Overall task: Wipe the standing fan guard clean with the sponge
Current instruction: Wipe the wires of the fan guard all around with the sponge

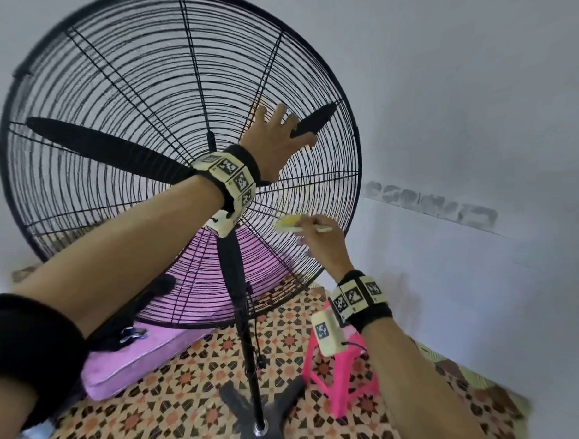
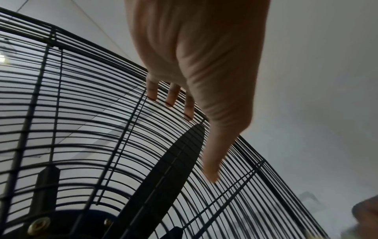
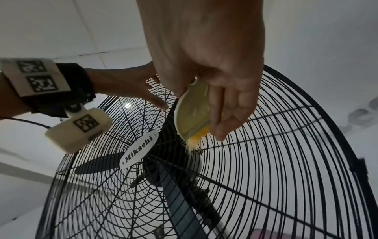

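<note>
The black wire fan guard (image 1: 114, 127) fills the head view, tilted back, with dark blades behind it. My left hand (image 1: 275, 137) lies flat on its upper right part. In the left wrist view, that left hand (image 2: 194, 64) has straight, spread fingers (image 2: 171, 95) touching the guard (image 2: 81, 113) wires. Lower right, my right hand (image 1: 321, 241) grips a yellow and white sponge (image 1: 290, 223). The right wrist view shows this sponge (image 3: 192, 110) pinched by the right hand (image 3: 214, 64), its frayed yellow end against the guard (image 3: 286, 161) near the white Mikachi badge (image 3: 139, 149).
The fan's pole (image 1: 246, 335) runs down to a dark base (image 1: 262, 417) on a patterned tile floor. A pink plastic stool (image 1: 339, 375) stands right of the pole, under my right wrist. A pink cushion (image 1: 138, 359) lies to the left. A white wall (image 1: 475, 114) is close behind.
</note>
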